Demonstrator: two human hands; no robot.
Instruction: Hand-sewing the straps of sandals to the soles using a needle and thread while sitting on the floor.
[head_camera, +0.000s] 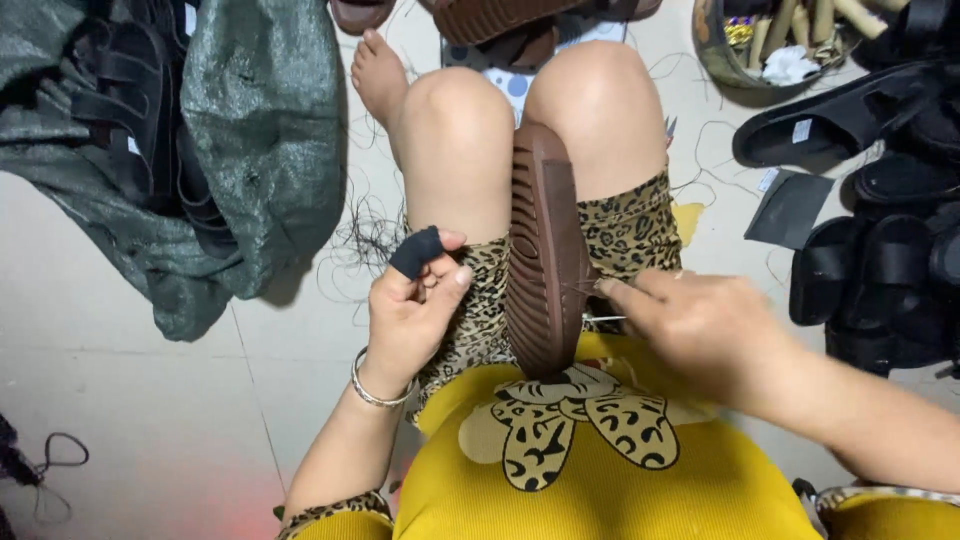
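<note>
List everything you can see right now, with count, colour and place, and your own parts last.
Sole: one, brown, ridged, clamped on edge between the knees.
Needle: one, silvery, at the sole's right edge.
Sack: one, grey-green, upper left floor, black sandals inside.
Sandal pile: several, black, right side.
Basket: one, top right, holding rolled items.
Loose threads: many, dark, on the floor by the left knee.
Bangle: one, silver, left wrist.
Left hand: black finger guard, beside the sole.
Right hand: at the sole's edge by the needle.

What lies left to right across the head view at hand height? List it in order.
Grey-green woven sack → left hand with a black fingertip cover → brown ridged shoe sole held upright between the knees → right hand → black sandals.
</note>
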